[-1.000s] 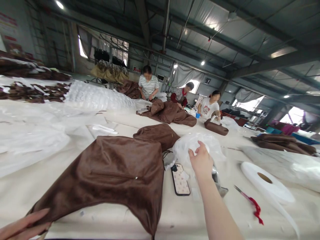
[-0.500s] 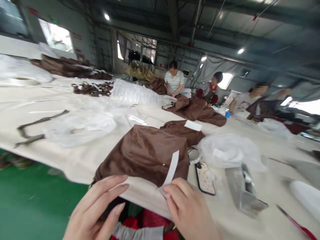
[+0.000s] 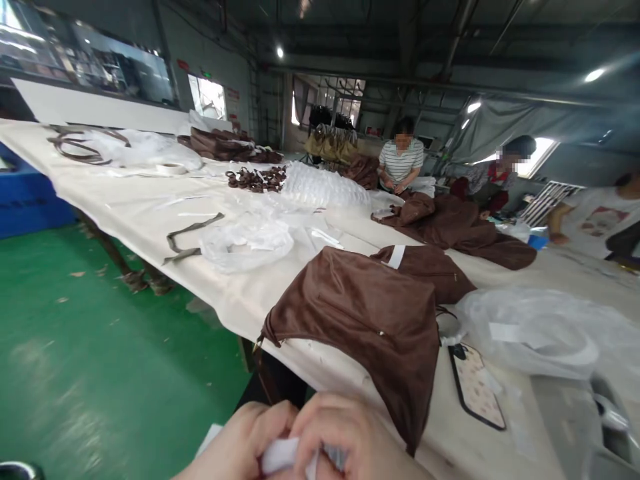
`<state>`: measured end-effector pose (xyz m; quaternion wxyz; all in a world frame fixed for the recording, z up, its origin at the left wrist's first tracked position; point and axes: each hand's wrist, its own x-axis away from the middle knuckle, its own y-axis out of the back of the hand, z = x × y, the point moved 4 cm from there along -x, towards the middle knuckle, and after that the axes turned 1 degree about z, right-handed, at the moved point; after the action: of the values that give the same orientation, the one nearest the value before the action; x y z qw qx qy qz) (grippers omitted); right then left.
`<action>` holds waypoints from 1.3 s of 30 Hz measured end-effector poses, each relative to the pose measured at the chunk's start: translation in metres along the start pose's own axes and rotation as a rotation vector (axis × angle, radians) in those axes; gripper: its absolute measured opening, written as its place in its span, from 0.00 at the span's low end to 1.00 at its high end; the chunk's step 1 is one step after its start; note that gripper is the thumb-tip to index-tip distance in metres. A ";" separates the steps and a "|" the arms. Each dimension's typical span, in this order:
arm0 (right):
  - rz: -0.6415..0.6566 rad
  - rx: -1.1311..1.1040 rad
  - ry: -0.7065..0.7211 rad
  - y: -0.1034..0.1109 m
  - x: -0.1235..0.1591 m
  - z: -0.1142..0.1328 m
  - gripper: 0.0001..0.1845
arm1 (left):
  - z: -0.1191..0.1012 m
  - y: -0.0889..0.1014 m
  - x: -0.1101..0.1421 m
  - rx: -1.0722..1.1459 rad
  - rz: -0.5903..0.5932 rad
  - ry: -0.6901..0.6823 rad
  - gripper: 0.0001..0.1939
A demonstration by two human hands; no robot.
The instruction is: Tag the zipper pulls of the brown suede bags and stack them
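My left hand [image 3: 250,433] and my right hand [image 3: 345,427] are close together at the bottom, in front of the table edge. Their curled fingers grip a crumpled white strip [image 3: 281,456], paper-like but too hidden to name surely. A white end pokes out left of my left wrist. Just beyond my hands, a brown bag [image 3: 360,300] lies on the cream-covered table, one corner and its strap hanging over the edge. On a second brown piece [image 3: 440,267] behind it rests a short white strip [image 3: 397,257].
A phone [image 3: 477,387] lies right of the bag, beside clear plastic bags [image 3: 530,333]. Further left are a dark strap [image 3: 193,237] and crumpled plastic [image 3: 247,243]. Brown fabric [image 3: 455,223] lies further back, near a seated person [image 3: 401,163]. Green floor [image 3: 125,353] shows at left.
My left hand, open before, has closed and come together with my right hand. The long white strip has left the bag and is in my hands. The view has turned left.
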<state>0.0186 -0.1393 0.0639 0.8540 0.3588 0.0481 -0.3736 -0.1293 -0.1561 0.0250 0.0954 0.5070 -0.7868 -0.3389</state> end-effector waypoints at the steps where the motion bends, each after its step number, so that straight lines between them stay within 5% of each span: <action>1: -0.058 -0.020 -0.069 0.002 -0.004 -0.002 0.12 | 0.007 0.005 0.002 0.023 -0.030 0.052 0.11; 4: -0.244 0.040 -0.287 0.008 -0.011 -0.025 0.19 | 0.035 0.026 0.011 0.071 -0.170 0.211 0.14; 7: -0.376 0.057 -0.445 0.004 -0.016 -0.067 0.12 | 0.068 0.045 0.025 0.094 -0.318 0.371 0.15; 9: -0.381 -0.090 -0.543 -0.012 -0.023 -0.096 0.11 | 0.087 0.049 0.033 0.117 -0.380 0.438 0.16; 12: -0.340 -0.513 -0.752 -0.057 -0.036 -0.129 0.22 | 0.106 0.048 0.040 0.125 -0.447 0.474 0.17; 16: -0.458 -0.797 -0.854 -0.102 -0.049 -0.142 0.36 | 0.120 0.051 0.046 0.070 -0.465 0.466 0.18; 19: -0.452 -0.868 -0.922 -0.110 -0.058 -0.144 0.31 | 0.126 0.056 0.051 0.064 -0.455 0.459 0.19; 23: -0.457 -1.313 -1.108 -0.117 -0.071 -0.145 0.19 | 0.128 0.058 0.053 0.087 -0.442 0.445 0.20; 29: -0.391 -1.302 -1.094 -0.127 -0.062 -0.149 0.11 | 0.136 0.064 0.057 0.105 -0.539 0.485 0.17; 36: 0.123 -1.048 -0.848 -0.132 -0.028 -0.130 0.12 | 0.143 0.065 0.067 0.185 -0.553 0.564 0.16; 39: 0.186 -1.000 -0.743 -0.122 -0.026 -0.117 0.15 | 0.135 0.060 0.062 0.136 -0.490 0.506 0.16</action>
<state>-0.0603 -0.1046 -0.0836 0.9073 -0.2348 -0.1145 -0.3296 -0.2688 -0.1357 -0.0506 0.1690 0.7537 -0.6139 -0.1625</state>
